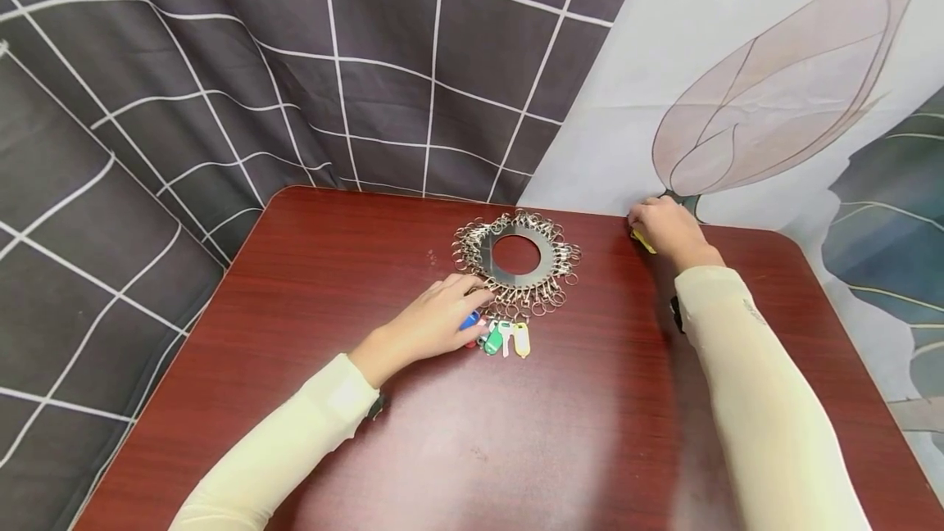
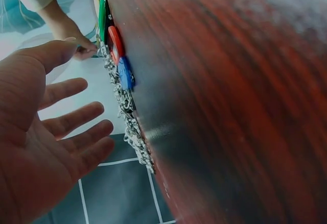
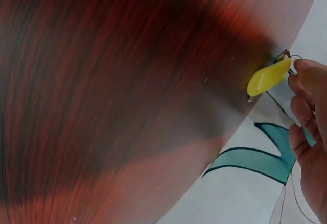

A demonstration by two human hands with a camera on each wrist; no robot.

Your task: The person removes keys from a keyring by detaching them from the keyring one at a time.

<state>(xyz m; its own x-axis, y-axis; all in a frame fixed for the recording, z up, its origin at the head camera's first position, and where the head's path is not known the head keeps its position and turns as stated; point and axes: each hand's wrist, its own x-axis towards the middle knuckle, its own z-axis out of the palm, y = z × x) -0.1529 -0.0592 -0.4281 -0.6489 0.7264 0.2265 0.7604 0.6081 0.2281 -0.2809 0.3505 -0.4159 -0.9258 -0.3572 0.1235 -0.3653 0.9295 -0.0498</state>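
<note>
In the head view a flat grey metal ring (image 1: 486,252), edged with many small clips and split rings, lies on the red-brown table (image 1: 575,433). My left hand (image 1: 438,314) hovers over its near left edge, fingers spread and holding nothing in the left wrist view. Right by these fingers hang key tags: a blue tag (image 2: 124,73), a red tag (image 2: 116,44), a green tag (image 1: 493,341) and a yellow-framed tag (image 1: 522,340), with a silver key (image 1: 506,334) among them. At the table's far edge my right hand (image 1: 667,228) pinches the metal loop of a yellow key tag (image 3: 270,77).
A dark grey curtain (image 1: 383,97) with white grid lines hangs behind the table and along its left side. A pale cloth (image 1: 612,138) with a large leaf print hangs behind the right part. The table's far edge runs close to my right hand.
</note>
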